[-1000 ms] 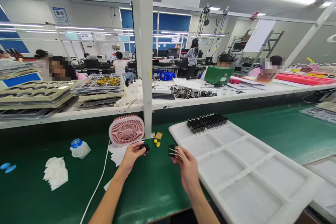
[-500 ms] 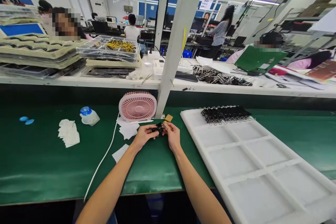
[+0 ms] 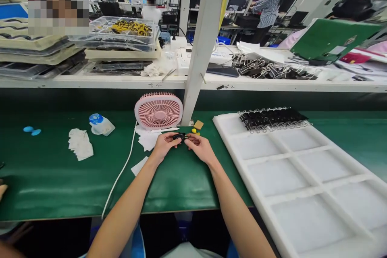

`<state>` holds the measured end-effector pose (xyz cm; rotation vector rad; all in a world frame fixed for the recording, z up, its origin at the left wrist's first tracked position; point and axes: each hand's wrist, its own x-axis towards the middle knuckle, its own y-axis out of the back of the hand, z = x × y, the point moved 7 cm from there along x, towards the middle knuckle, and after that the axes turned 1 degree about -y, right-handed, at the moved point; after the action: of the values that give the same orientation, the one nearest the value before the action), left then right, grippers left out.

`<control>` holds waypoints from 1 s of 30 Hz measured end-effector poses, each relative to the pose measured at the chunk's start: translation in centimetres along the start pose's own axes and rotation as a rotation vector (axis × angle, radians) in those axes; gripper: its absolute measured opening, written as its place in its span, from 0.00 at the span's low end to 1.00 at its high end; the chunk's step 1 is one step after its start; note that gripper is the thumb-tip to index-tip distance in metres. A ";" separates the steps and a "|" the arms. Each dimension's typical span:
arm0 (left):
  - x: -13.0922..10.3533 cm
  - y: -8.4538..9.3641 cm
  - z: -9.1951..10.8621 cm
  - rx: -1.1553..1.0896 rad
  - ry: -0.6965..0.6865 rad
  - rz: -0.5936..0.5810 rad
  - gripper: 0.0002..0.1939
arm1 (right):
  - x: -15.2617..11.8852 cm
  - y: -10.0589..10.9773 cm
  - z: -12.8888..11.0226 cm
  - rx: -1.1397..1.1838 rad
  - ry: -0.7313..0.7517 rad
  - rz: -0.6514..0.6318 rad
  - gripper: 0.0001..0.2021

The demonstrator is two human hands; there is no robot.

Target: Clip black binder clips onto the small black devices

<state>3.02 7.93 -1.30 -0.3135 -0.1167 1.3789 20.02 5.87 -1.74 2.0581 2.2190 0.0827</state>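
Observation:
Over the green bench mat, my left hand (image 3: 165, 145) pinches a small black part (image 3: 179, 137) between thumb and fingers. My right hand (image 3: 199, 147) meets it from the other side, its fingertips closed on the part's right end, where a thin metal bit shows. The fingers cover much of the part, so its exact kind is unclear. Just beyond my right hand lie small yellow pieces (image 3: 194, 130) and a tan block (image 3: 198, 124). To the right, a row of black binder clips (image 3: 272, 119) with wire handles lies across the far end of a white foam tray (image 3: 254, 177).
A pink fan (image 3: 159, 111) stands behind my hands beside a white post (image 3: 196, 60); its cord (image 3: 121, 177) runs along the left. White paper (image 3: 80, 144), a blue-capped bottle (image 3: 102, 125) and blue pieces (image 3: 36, 132) lie further left. The shelf holds stacked trays and loose clips (image 3: 266, 67).
My view has tilted down and shifted. Both hands still hold the black part; the right fingers have moved along its right end, and the wire loop seen before is now mostly hidden.

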 end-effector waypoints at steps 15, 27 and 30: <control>0.0 0.7 0.8 0.096 0.047 -0.076 0.25 | -0.6 0.2 -0.7 -0.038 0.075 0.002 0.19; 0.1 1.6 1.5 0.077 -0.045 0.016 0.25 | -0.2 0.4 0.3 0.118 0.016 -0.047 0.25; 0.1 1.8 1.4 0.068 -0.026 0.043 0.27 | -0.2 0.4 0.4 0.150 -0.002 -0.044 0.29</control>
<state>0.99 8.51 -0.45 -0.2420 -0.0847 1.4270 20.51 5.66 -2.04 2.0785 2.3344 -0.0930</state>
